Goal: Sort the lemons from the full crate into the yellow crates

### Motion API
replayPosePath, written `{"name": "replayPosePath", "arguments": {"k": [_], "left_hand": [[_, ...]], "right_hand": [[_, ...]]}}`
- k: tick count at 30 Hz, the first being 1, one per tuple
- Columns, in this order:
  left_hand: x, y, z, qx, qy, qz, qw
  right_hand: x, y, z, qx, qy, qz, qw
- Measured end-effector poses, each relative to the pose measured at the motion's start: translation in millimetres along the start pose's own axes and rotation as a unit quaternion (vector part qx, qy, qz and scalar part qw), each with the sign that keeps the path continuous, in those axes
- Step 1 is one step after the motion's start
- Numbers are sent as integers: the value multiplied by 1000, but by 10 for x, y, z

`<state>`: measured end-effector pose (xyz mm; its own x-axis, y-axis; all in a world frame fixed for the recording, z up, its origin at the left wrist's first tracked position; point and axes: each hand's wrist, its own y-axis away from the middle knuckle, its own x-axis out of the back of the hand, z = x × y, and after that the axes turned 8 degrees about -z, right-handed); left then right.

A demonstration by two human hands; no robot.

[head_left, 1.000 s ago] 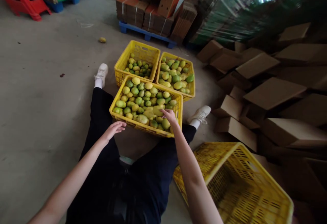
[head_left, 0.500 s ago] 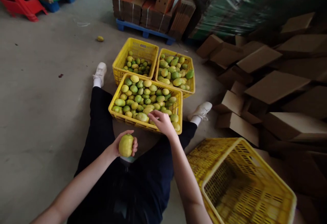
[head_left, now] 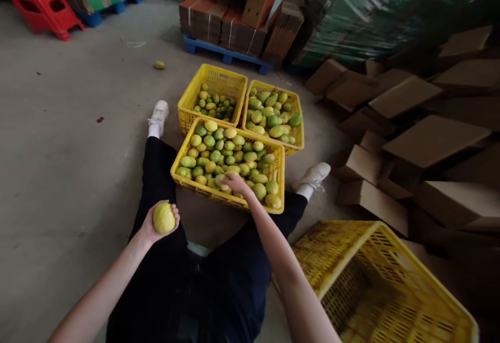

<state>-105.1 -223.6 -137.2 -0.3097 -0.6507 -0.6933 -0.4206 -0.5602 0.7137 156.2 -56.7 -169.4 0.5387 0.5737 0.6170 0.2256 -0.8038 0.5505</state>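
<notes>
A yellow-green fruit [head_left: 164, 218] rests in my left hand [head_left: 153, 224], its fingers wrapped round the far side, above my left thigh. My right hand [head_left: 234, 182] is at the near side of the front yellow crate [head_left: 211, 193], over a fruit [head_left: 221, 181]. Its fingers are bent down and partly hidden, so what they grip is unclear. The front crate holds many green and yellow fruits. Behind it stand a left crate [head_left: 187, 98] with smaller fruits and a right crate [head_left: 300, 126] with larger ones.
A yellow crate [head_left: 332, 254] lies tipped on its side at my right. Cardboard boxes [head_left: 433, 139] are heaped beyond it. One fruit [head_left: 159, 65] lies on the floor. Stacked cardboard stands on a blue pallet [head_left: 226, 57]; a red stool [head_left: 42, 4] is at the far left.
My left hand has moved left with the fruit, away from between my legs. My right hand has moved slightly left and its fingers have gone down onto the fruits. The view has shifted slightly.
</notes>
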Motion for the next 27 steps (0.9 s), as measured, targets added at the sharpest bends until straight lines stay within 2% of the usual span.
{"name": "replayPosePath", "arguments": {"k": [3,5,8,11,15,19,22,27], "left_hand": [[-44,-42,-28,-68,38,56,995],[-43,-85,-55,-94,47,71,992],[0,-140,-83,-93,39,57,993],[47,-168,-96,-83,30,40,995],[37,-172,-92,-39,18,28,999],[-56,-156,-58,6,-40,-20,999],[-123,-141,-27,7,-75,-45,996],[-116,-107,-12,-12,-89,-34,995]], "right_hand": [[156,-129,59,-21,-87,34,995],[234,-174,104,-27,-134,72,988],[278,-159,193,-24,-169,113,979],[188,-69,264,-19,-156,121,980],[-115,24,205,18,-86,78,993],[-392,-53,29,43,-1,7,999],[-484,-214,-93,23,50,-41,998],[-530,-463,-278,-16,61,-95,994]]}}
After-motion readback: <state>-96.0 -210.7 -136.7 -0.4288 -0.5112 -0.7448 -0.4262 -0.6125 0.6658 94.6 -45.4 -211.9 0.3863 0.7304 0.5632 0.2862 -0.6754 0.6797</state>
